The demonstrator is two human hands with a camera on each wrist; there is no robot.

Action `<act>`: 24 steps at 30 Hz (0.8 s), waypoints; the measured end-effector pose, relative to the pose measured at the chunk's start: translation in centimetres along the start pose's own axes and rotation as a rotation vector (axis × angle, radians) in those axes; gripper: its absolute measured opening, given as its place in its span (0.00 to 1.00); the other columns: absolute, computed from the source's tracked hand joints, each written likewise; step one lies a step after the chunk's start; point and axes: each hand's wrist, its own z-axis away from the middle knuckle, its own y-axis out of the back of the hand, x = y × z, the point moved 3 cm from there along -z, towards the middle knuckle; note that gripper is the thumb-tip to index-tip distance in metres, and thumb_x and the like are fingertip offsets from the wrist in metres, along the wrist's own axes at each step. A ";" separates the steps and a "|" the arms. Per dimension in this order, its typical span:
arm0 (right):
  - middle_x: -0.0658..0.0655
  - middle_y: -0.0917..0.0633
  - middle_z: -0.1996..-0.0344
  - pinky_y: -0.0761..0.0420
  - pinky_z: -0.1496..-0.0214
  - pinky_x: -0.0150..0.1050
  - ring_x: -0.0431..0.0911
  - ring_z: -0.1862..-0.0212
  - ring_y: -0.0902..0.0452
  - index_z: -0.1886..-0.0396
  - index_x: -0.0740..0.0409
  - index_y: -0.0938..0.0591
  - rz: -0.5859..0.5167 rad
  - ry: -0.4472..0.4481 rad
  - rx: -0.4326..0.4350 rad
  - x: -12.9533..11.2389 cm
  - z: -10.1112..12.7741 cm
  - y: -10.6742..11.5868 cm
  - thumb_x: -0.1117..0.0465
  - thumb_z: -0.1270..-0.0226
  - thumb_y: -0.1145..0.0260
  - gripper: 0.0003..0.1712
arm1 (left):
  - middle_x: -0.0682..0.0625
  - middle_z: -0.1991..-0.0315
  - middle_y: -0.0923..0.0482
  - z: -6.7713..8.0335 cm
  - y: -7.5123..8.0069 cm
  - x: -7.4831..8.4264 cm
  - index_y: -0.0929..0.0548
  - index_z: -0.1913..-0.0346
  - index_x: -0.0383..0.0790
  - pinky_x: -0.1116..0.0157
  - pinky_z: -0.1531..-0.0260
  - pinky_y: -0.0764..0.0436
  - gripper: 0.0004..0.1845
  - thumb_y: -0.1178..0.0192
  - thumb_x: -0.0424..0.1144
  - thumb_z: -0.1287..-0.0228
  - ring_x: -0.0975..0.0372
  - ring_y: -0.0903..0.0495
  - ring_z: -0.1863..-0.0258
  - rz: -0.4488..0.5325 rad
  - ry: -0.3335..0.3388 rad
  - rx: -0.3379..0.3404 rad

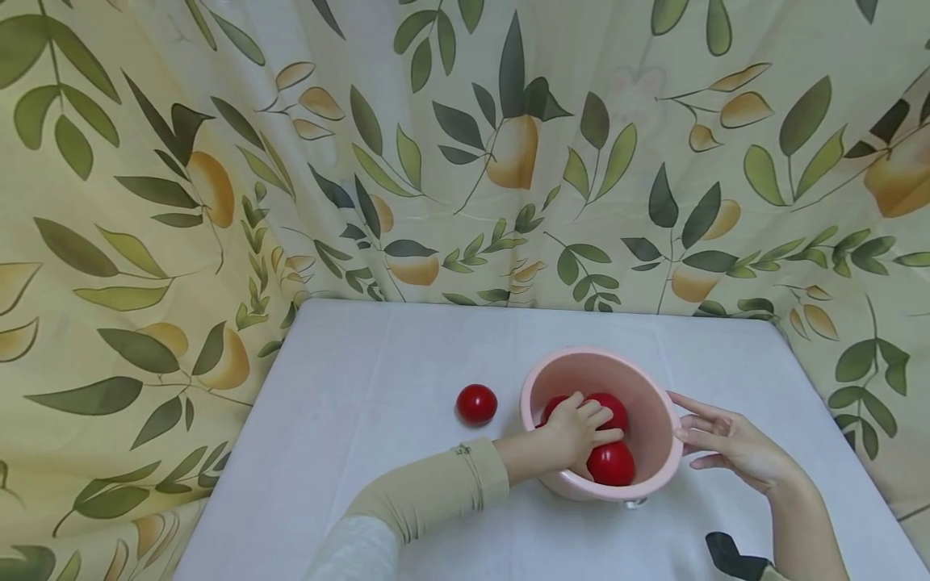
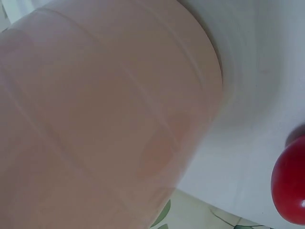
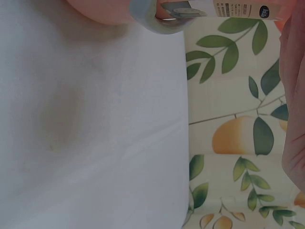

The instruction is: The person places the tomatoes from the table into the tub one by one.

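Observation:
A pink bucket stands on the table, holding several glossy red balls. My left hand reaches over its left rim with the fingers spread among them. One red ball sits beside its thumb and index finger, near the front wall; another red ball shows behind the fingers. My right hand touches the bucket's right side with its fingertips, and its edge shows as a hand in the right wrist view. The bucket's outer wall fills most of the left wrist view.
A single red ball lies on the white-covered table, left of the bucket. A metal handle fitting shows low on the bucket's front. Behind the table hangs a leaf-patterned curtain.

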 end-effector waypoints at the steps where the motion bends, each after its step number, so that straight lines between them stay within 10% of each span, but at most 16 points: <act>1: 0.45 0.15 0.63 0.19 0.67 0.40 0.43 0.64 0.18 0.50 0.21 0.27 -0.003 0.000 -0.003 0.0 0.0 0.0 0.69 0.33 0.46 0.31 | 0.66 0.33 0.54 0.0 0.0 0.0 0.59 0.33 0.75 0.66 0.36 0.47 0.50 0.42 0.71 0.58 0.68 0.54 0.34 0.003 -0.001 -0.001; 14: 0.46 0.15 0.63 0.19 0.67 0.40 0.44 0.64 0.18 0.50 0.21 0.27 -0.008 0.005 -0.007 0.1 0.0 -0.1 0.69 0.34 0.46 0.31 | 0.61 0.36 0.47 2.0 0.7 -3.5 0.50 0.33 0.69 0.65 0.38 0.46 0.48 0.44 0.73 0.59 0.66 0.49 0.37 0.181 -0.019 0.166; 24: 0.46 0.15 0.62 0.19 0.66 0.42 0.43 0.64 0.18 0.49 0.22 0.27 -0.004 0.020 -0.020 -0.1 0.0 -0.1 0.70 0.34 0.46 0.31 | 0.50 0.34 0.44 5.2 -2.3 -11.2 0.44 0.32 0.58 0.55 0.35 0.48 0.42 0.49 0.69 0.48 0.57 0.45 0.36 0.507 0.217 0.407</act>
